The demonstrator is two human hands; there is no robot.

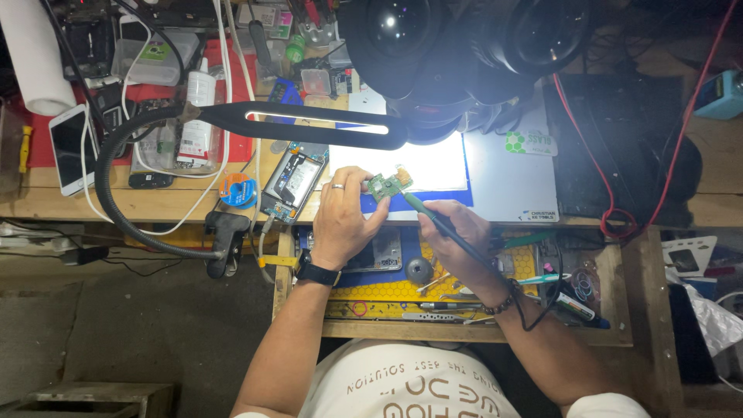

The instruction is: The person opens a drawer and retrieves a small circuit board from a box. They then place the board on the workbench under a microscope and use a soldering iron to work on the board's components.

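One left hand [340, 217] pinches one small green board [385, 184]. One right hand [457, 236] grips one green tool [424, 209] touching it. One open phone [292, 186] lies nearby.

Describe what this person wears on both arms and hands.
Both arms are bare to short white sleeves. The left hand carries a thin silver ring and a black wristwatch on its wrist. The right hand has a dark beaded bracelet at its wrist.
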